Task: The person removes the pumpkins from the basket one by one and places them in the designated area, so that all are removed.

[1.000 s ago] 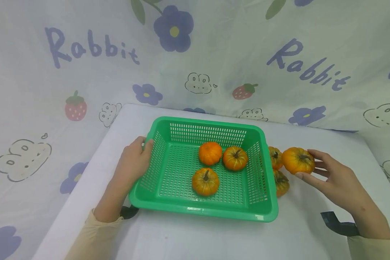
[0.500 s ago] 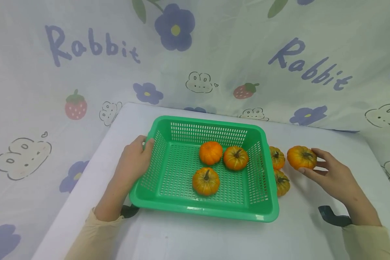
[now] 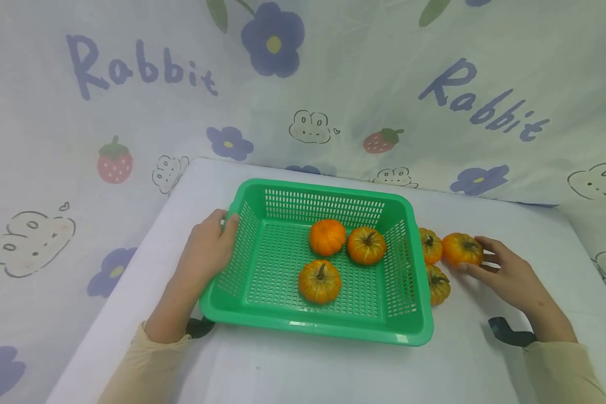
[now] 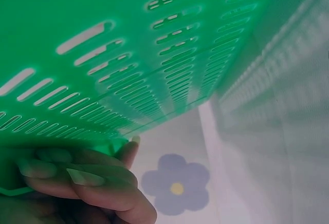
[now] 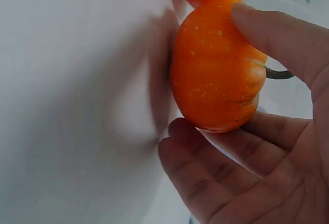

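Note:
A green plastic basket (image 3: 303, 333) with slotted walls holds three small pumpkins: a plain orange pumpkin (image 3: 327, 237), a striped pumpkin (image 3: 366, 246) and a yellow-orange pumpkin (image 3: 320, 282). My left hand (image 3: 208, 245) grips the basket's left rim; in the left wrist view its fingers (image 4: 108, 185) curl beneath the rim, outside the wall. Right of the basket, my right hand (image 3: 502, 275) holds another orange pumpkin (image 3: 462, 250) between thumb and fingers, low at the white table. In the right wrist view the thumb presses this pumpkin (image 5: 216, 70) from above, its stem pointing towards the palm.
Two more pumpkins, a rear one (image 3: 431, 246) and a front one (image 3: 437, 285), lie against the basket's right side, partly hidden by it. A white cloth covers the table (image 3: 303, 370). Behind it hangs a printed curtain (image 3: 333, 73) with flowers and rabbits.
My right hand first moves the pumpkin slightly right, away from the rear pumpkin, then lowers it to the table beside that one. The left hand and basket stay in place.

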A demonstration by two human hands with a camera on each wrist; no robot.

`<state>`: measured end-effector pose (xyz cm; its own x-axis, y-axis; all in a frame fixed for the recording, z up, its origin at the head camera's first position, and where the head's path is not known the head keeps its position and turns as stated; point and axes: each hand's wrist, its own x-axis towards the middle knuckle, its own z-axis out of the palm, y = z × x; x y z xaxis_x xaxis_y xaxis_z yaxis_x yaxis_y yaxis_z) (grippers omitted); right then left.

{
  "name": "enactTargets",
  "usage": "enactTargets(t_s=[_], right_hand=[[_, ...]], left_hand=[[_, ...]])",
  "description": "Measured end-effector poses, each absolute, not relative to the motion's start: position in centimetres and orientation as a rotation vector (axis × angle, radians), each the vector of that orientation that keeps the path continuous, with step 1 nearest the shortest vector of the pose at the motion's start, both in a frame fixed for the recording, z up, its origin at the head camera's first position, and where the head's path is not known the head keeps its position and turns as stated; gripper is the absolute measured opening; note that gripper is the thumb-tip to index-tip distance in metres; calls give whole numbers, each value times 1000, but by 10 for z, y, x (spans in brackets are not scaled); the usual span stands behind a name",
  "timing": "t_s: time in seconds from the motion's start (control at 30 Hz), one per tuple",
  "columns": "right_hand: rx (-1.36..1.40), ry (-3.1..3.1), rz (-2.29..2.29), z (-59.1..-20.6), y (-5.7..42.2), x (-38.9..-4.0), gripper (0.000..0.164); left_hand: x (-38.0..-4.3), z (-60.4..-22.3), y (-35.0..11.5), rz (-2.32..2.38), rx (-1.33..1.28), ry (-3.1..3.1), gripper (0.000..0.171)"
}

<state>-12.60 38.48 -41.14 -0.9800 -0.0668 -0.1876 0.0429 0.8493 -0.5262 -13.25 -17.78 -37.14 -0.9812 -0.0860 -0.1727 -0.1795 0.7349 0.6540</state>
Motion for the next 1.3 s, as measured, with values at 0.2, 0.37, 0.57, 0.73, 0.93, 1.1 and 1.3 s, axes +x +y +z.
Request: enactTargets(t_s=[0.2, 0.37, 0.57, 0.73, 0.93, 1.1, 1.3], right_hand=[[9, 2788, -829, -414, 383, -126, 94], [32, 2776, -834, -417, 384, -126, 97], [63, 2739, -865, -419, 385, -126, 104], [77, 2734, -872, -420, 386, -125, 107], [94, 2718, -888, -422, 387, -124, 108], [89, 2717, -891, -422, 388, -123, 107], [88, 2711, -877, -421, 388, -123, 108]], left_hand=[[-132, -371, -177, 1102, -225, 2783, 67], [-133, -371, -177, 1118, -226, 2775, 67], [-133, -372, -177, 1130, -224, 2776, 67], [-133, -373, -178, 1132, -229, 2773, 68], [-133, -374, -179, 1116, -227, 2785, 69], [-133, -373, -178, 1125, -223, 2784, 68], [-133, -373, -178, 1129, -222, 2787, 66]])
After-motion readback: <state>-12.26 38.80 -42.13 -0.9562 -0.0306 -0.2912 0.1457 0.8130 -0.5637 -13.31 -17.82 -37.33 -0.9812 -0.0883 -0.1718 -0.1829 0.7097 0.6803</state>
